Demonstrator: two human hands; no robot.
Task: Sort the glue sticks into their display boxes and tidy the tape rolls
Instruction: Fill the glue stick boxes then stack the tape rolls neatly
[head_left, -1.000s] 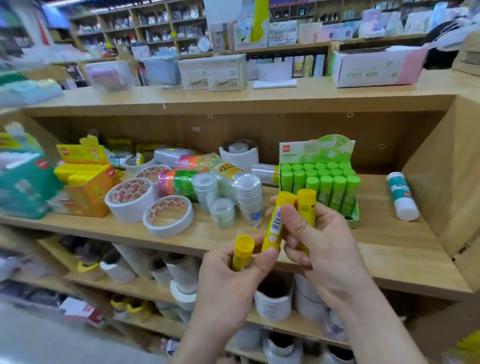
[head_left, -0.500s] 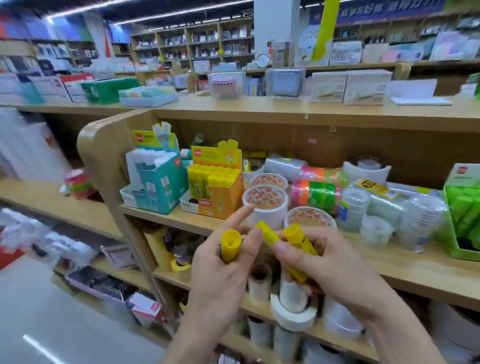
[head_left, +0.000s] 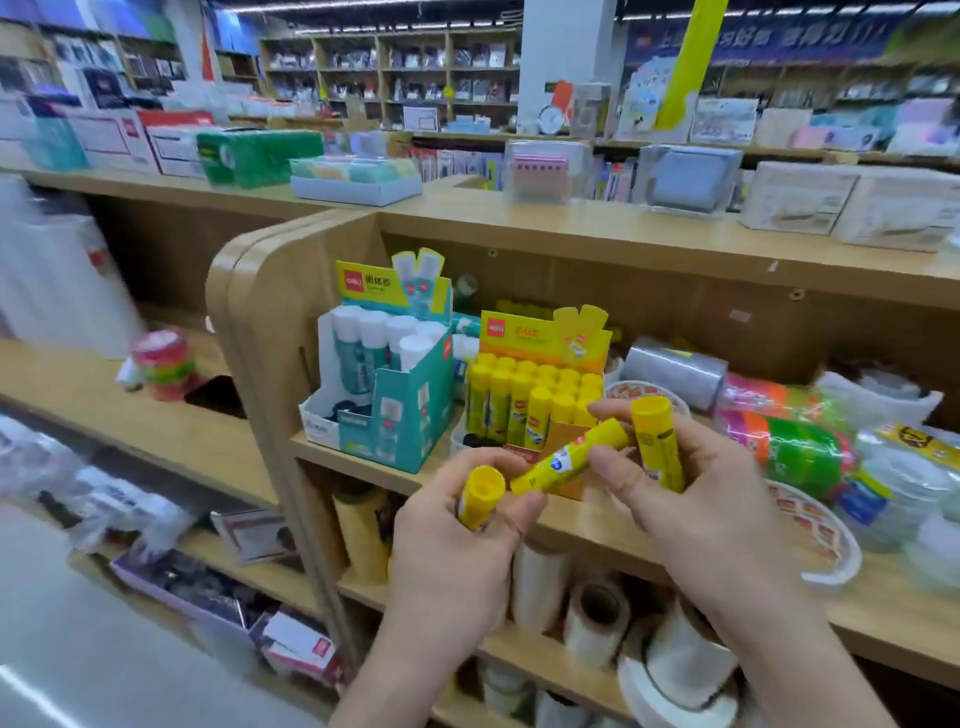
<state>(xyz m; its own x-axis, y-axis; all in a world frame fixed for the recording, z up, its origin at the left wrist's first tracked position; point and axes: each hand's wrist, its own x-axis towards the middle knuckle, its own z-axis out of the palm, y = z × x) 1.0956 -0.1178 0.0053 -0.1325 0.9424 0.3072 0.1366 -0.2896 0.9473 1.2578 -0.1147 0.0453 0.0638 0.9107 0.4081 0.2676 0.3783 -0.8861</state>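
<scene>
While left hand grips one glue stick, right hand holds two

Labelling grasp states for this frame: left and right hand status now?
Left hand: grips one yellow glue stick; fingertips touch the lower end of the slanted stick.
Right hand: holds the upright glue stick and the slanted stick's upper end.

Teal box left of yellow box

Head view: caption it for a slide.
Left hand grips one yellow plastic glue stick, right hand two more, before the orange cardboard display box.
</scene>
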